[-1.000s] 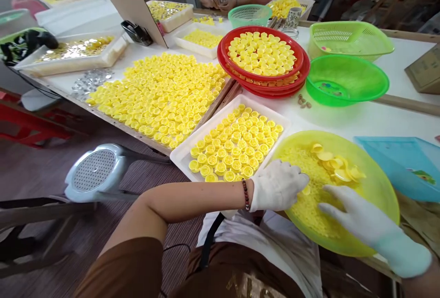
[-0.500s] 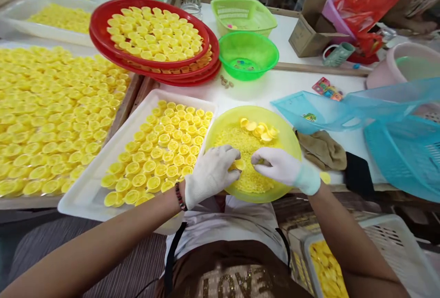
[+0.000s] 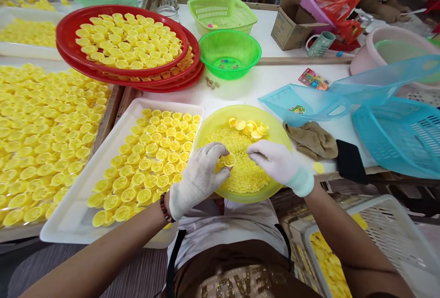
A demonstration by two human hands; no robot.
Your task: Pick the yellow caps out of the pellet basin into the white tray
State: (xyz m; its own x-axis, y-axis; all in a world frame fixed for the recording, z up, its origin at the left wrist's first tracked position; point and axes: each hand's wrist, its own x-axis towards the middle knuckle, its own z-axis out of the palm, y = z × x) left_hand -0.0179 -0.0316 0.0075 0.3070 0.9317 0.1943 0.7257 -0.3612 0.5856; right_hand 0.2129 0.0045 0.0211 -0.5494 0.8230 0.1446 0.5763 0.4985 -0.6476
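My left hand [image 3: 202, 174], in a white knit glove, pinches a small round yellow cup [image 3: 229, 160] between thumb and fingers, its open face turned up. It is over a yellow bowl [image 3: 206, 128] of small yellow pellets [image 3: 247, 180]. My right hand [image 3: 271, 160], also gloved, hangs over the bowl's right half with thumb and fingertips pressed together; whatever is between them is too small to make out. Several loose yellow cups [image 3: 252, 128] lie on the pellets at the bowl's far side. To the left, a white tray [image 3: 72, 215] holds rows of similar cups.
Stacked red trays [image 3: 120, 71] of yellow cups stand at the back left. A green bowl [image 3: 230, 55], a cardboard box [image 3: 292, 27] and a mug [image 3: 321, 44] are at the back. Blue baskets [image 3: 395, 137], a brown cloth [image 3: 312, 140] and a black flat object [image 3: 350, 160] lie right.
The camera view has shifted, so the table things sit further left. My left hand has tilted the yellow cup so its open face shows more. My right hand stays pinched over the bowl.
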